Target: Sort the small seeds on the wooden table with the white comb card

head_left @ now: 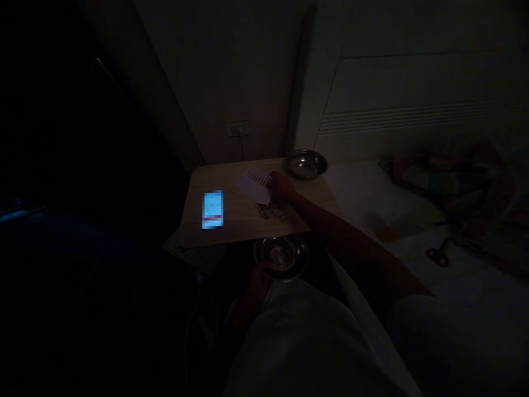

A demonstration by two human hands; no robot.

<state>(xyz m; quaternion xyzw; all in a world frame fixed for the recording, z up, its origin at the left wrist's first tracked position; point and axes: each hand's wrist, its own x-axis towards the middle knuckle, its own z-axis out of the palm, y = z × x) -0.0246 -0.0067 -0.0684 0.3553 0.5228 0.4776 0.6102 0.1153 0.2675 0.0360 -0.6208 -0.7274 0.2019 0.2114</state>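
Note:
My right hand is closed on the right edge of a flat white piece with a row of comb-like slots. It holds this piece over the wooden tabletop. Just below it, small dark grains lie scattered on the wood. My left hand grips the rim of a shiny metal bowl at the table's front edge, under the grains. Inside the bowl is a round shape too dim to make out. Shadow hides most of the left fingers.
A lit phone lies on the table's left part. Another metal bowl stands at the back right corner. A wall socket with a plugged-in cable is behind. To the right, red-handled scissors lie on a white sheet.

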